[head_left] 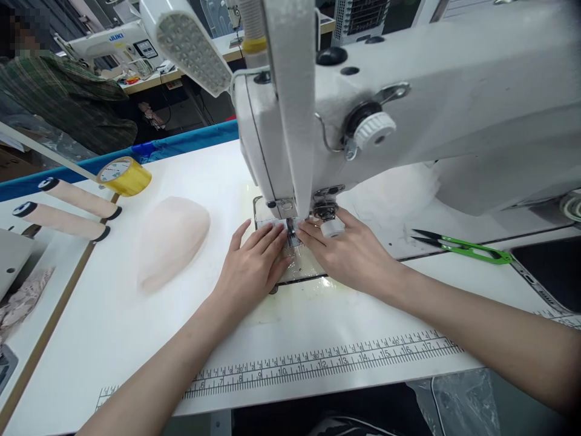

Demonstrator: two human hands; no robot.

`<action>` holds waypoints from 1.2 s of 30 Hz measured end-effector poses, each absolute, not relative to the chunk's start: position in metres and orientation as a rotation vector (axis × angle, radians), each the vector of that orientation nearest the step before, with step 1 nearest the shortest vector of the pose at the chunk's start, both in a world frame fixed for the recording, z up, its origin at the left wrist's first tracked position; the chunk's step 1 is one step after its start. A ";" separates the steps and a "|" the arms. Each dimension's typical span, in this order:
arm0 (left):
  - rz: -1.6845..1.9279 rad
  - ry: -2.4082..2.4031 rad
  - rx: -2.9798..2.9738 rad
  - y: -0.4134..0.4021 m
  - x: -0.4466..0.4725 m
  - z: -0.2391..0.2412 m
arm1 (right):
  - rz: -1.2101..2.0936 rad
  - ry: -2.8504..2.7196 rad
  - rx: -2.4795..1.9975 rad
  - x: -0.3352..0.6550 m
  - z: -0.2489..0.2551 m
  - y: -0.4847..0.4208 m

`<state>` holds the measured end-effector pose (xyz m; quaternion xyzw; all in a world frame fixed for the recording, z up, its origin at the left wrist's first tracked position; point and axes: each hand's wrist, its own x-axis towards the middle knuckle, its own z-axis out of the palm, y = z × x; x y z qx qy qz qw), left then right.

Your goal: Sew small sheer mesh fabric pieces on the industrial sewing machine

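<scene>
A white sewing machine (436, 103) stands over the table, its presser foot (292, 231) low on the metal plate (302, 266). Just left of the foot, my left hand (247, 260) lies flat, fingers stretched forward and thumb apart. My right hand (356, 254) rests on the other side, fingertips close against the foot and partly behind a white knob (332, 227). No cloth can be made out under either hand. A sheer pale pink, rounded fabric piece (177, 236) lies on the table to the left.
Green-handled thread snips (476, 249) and a dark phone (554, 272) lie right. Two thread cones (68, 221) and yellow tape (127, 177) are left. A printed ruler (318, 366) runs along the front edge. Beyond the table, a person (68, 100) sits near another machine (115, 45).
</scene>
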<state>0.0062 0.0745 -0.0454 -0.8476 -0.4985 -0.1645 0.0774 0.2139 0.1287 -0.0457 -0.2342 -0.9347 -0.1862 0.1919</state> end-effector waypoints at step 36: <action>-1.722 -2.126 -2.696 0.049 0.008 -0.022 | 0.910 -2.526 -0.995 0.219 -0.022 0.121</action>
